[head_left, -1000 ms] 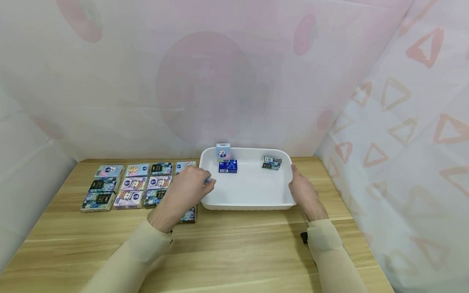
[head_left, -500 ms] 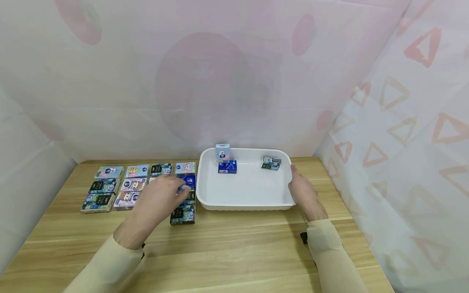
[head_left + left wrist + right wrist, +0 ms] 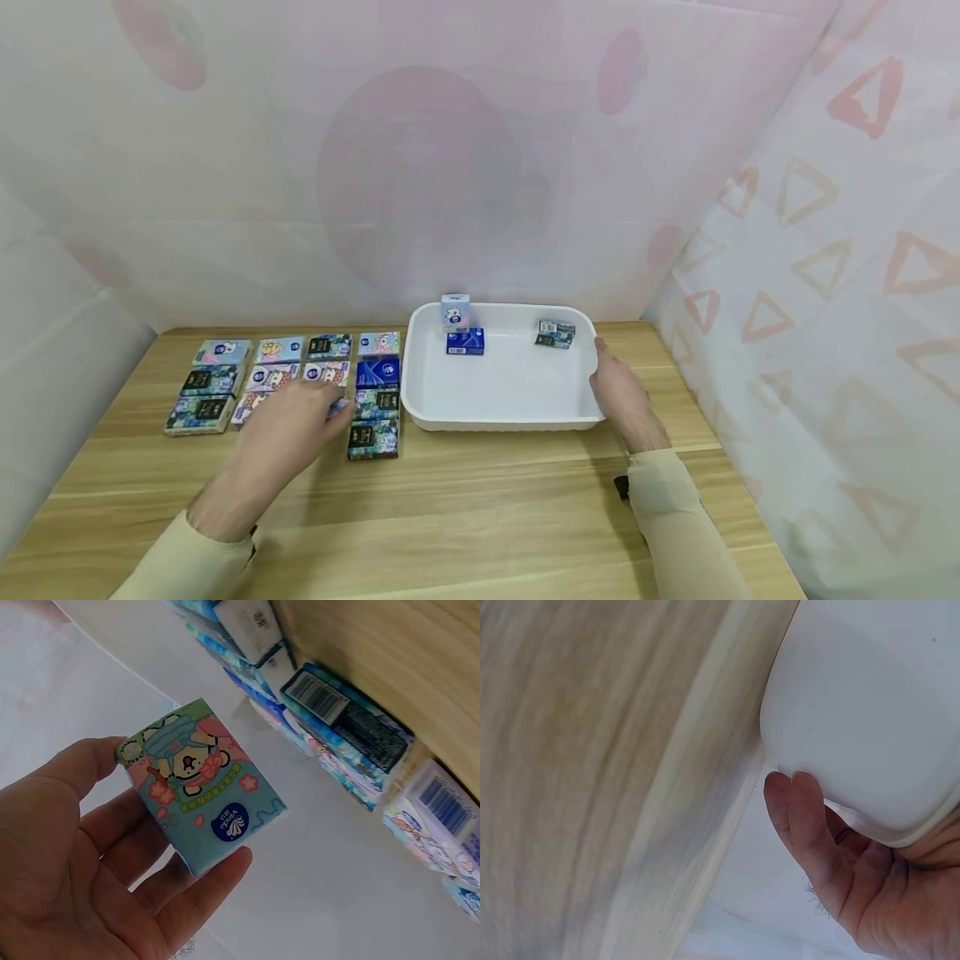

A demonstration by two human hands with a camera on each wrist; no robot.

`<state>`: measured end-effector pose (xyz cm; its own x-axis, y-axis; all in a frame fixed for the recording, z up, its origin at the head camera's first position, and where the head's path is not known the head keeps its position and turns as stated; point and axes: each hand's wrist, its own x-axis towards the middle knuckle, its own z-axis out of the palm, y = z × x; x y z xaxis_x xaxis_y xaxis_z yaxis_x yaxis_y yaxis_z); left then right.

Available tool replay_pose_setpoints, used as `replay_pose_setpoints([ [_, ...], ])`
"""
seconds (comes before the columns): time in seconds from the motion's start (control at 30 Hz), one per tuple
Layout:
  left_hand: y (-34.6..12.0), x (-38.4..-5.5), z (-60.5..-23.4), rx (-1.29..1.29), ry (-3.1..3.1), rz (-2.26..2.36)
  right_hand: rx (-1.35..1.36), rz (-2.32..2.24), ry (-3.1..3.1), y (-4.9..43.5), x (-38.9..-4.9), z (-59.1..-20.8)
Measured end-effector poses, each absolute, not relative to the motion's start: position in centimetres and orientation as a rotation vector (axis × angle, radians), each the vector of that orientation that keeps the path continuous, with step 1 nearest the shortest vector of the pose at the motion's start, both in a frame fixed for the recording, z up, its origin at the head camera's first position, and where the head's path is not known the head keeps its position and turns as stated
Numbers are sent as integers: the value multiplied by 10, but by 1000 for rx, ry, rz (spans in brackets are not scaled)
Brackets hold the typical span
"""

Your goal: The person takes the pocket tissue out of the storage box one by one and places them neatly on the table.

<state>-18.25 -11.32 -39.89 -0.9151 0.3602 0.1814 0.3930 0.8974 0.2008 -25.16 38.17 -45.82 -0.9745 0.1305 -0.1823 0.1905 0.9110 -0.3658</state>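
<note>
My left hand [image 3: 288, 425] is above the front of the pack rows, left of the white plastic tub [image 3: 517, 383]. Between its thumb and fingertips it holds a small pack of tissues [image 3: 199, 780], light blue and pink with a cartoon animal and a round blue logo. Only a sliver of that pack shows in the head view. At the tub's right end, my right hand [image 3: 621, 387] grips the rim, with fingers [image 3: 806, 810] against the outer wall below it. Inside the tub are a dark blue pack [image 3: 467, 342], a light blue pack [image 3: 455, 314] and dark green patterned packaging [image 3: 555, 333].
Rows of tissue packs lie flat left of the tub. The nearest column has a pink-blue pack [image 3: 379, 343], a dark blue pack [image 3: 377, 372] and dark floral packs [image 3: 373, 439]. Printed cloth [image 3: 480, 167] walls the wooden table [image 3: 465, 517] at the back and sides.
My left hand has moved from the tub's left edge leftward and toward me, carrying the pack of tissues over the rows. The nearest column is uncovered. My right hand stays on the tub.
</note>
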Motion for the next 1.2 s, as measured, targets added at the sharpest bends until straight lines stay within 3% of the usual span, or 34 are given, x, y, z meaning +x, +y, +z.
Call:
replay_pose_setpoints([
  [0.63,-132,-175,-432,-550,-3061,-340,238,-591,2926,383,-252,-457],
  [1.2,-147,-174,-445,-721,-3073,-375,209,-585,2944,382,-251,-457],
])
